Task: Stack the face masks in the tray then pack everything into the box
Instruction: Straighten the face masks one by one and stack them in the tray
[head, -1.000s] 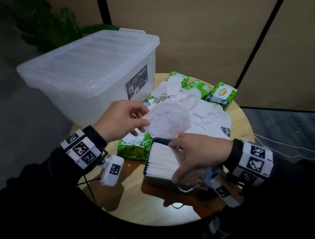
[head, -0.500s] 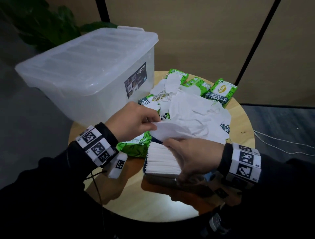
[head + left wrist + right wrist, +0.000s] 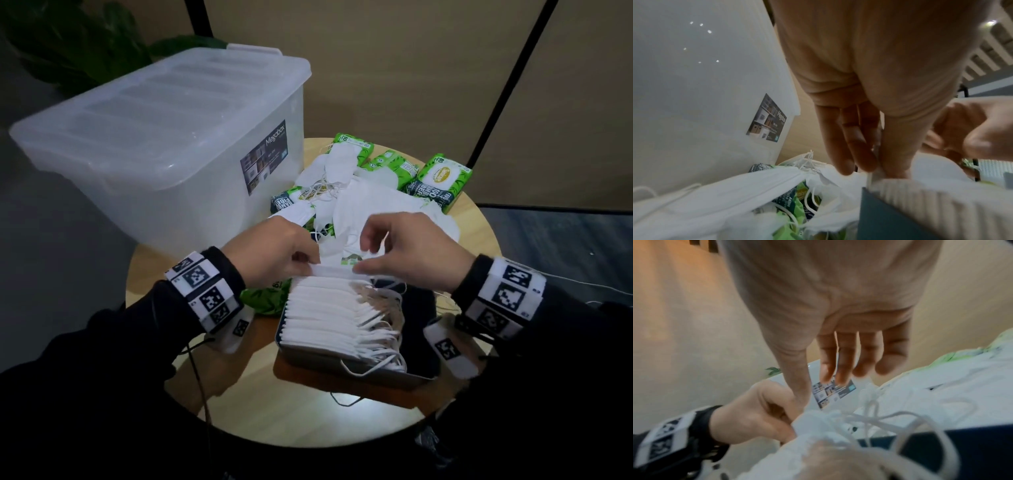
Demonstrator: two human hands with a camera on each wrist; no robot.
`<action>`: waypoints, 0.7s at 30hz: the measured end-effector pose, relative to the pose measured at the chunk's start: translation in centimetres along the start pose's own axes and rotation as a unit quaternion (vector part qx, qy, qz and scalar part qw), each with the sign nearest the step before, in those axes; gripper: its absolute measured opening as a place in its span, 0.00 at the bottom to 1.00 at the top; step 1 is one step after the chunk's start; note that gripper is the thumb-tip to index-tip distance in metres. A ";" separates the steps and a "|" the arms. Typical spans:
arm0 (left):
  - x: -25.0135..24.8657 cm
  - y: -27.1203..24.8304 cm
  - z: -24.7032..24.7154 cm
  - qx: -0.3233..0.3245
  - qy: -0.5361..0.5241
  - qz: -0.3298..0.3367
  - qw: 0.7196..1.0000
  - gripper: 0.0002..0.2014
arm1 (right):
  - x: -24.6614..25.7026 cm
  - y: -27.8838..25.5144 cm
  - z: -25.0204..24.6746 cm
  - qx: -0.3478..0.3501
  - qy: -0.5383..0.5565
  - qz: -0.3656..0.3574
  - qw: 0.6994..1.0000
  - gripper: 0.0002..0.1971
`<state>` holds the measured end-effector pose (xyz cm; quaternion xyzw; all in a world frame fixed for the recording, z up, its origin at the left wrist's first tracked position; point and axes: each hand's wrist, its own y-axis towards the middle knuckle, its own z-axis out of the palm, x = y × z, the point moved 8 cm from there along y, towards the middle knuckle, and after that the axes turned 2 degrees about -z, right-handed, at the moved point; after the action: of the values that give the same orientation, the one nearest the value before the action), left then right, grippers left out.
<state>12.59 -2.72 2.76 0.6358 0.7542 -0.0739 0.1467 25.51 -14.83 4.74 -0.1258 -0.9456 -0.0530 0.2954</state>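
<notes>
A dark tray [image 3: 342,365] on the round table holds a row of folded white face masks [image 3: 325,315], ear loops trailing right. At the row's far end one more folded mask [image 3: 334,271] stands on edge. My left hand [image 3: 305,260] pinches its left end between thumb and fingers [image 3: 851,155]. My right hand [image 3: 363,263] lays its thumb [image 3: 799,386] on the mask's right end, the other fingers lifted off and loose. Loose masks [image 3: 373,209] lie heaped behind the tray. The clear plastic box [image 3: 164,137] stands at the back left with its lid on.
Green wipe packs [image 3: 442,178] lie at the table's far edge among the loose masks, and another green pack [image 3: 263,298] sits left of the tray under my left wrist. Bare table top [image 3: 308,411] shows in front of the tray. A plant stands behind the box.
My left hand brought a loose mask down from the pile, now folded flat at the far end of the row. My right hand rose off the stacked masks and moved to that mask's right end.
</notes>
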 end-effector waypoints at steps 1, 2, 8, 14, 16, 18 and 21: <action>0.0 0.0 -0.3 -0.020 -0.019 0.004 1.000 0.05 | -0.2 0.2 -0.2 0.000 -0.026 -0.008 1.000 0.20; -0.3 0.0 -0.6 -0.038 -0.037 0.010 0.999 0.05 | -0.2 0.3 0.2 0.029 -0.047 -0.013 0.998 0.28; -1.1 0.1 -1.0 -0.054 -0.063 0.027 0.996 0.04 | -0.7 0.5 2.5 0.090 -0.059 -0.021 0.994 0.10; -0.1 -0.1 -1.0 -0.049 -0.051 0.014 0.997 0.04 | -2.4 0.2 0.7 0.086 0.032 0.037 0.995 0.08; 0.0 -0.1 -0.7 -0.042 -0.048 0.009 0.998 0.04 | -2.4 0.1 0.1 0.063 0.147 0.045 0.986 0.09; -0.1 0.0 -0.5 -0.037 -0.042 0.009 0.998 0.04 | -2.3 -0.1 0.2 0.059 0.299 0.058 0.951 0.11; 0.1 0.1 -0.5 -0.031 -0.025 0.006 0.999 0.07 | -2.9 -0.3 0.7 0.072 0.381 0.098 0.917 0.13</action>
<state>12.58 -2.48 3.26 0.6337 0.7482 -0.0650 0.1854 27.36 -15.59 2.49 -0.1663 -0.7456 0.0009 0.6453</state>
